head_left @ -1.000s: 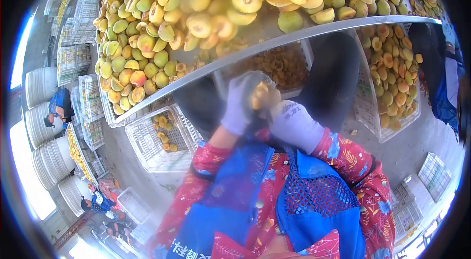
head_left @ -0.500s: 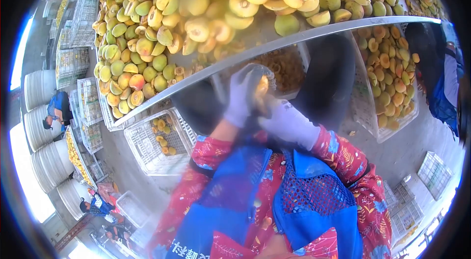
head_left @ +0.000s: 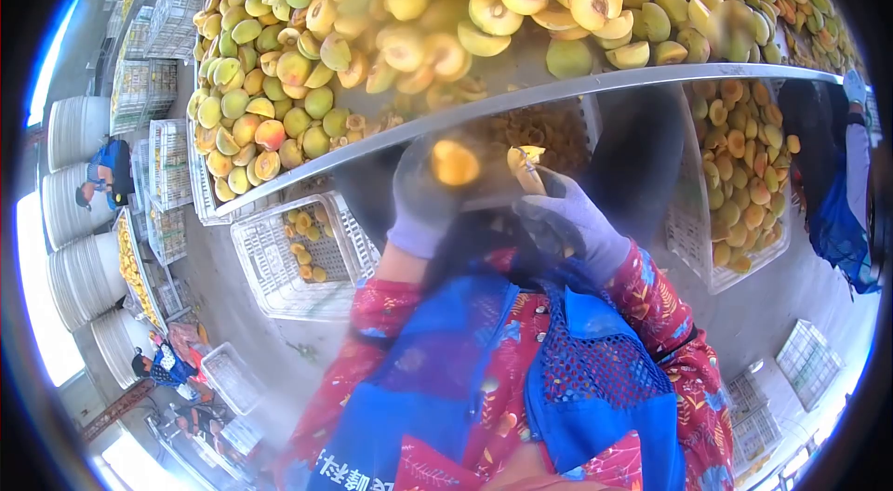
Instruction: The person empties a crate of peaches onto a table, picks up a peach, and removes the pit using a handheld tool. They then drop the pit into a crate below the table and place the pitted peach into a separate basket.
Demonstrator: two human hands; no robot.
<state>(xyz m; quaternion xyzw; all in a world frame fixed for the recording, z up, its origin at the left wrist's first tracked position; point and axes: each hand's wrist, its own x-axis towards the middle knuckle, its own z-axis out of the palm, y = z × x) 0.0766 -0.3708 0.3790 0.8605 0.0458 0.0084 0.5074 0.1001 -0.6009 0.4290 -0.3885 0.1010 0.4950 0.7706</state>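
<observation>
Two gloved hands of mine show in the head view, both on my side of the rim (head_left: 688,73) that edges the table (head_left: 512,74). My left hand (head_left: 420,198) is blurred, but it grips a half (head_left: 454,163), whose orange-yellow face is plain to see. My right hand (head_left: 572,217) is closed on a tool (head_left: 526,175), tip upward, with a yellow bit (head_left: 533,153) at its end. Half and tool are apart, with a gap between my hands, and neither touches the rim.

Past that curved edge lies the heap (head_left: 307,54), whole fruit and cut ones together, thickest to the left and far side; a strip of grey metal shows between it and the middle of the rim. Scraps (head_left: 535,133) fill a bin (head_left: 593,124) just beyond my hands, bounded on the right by my dark knee (head_left: 637,156).

Left of my left forearm stands a crate (head_left: 256,254) with a few halves at one end. Well off to my right, a fuller crate (head_left: 690,235) stands beyond the knee, its near end under no table edge. Grey floor (head_left: 321,351) runs between the left crate and my sleeve (head_left: 335,389).
</observation>
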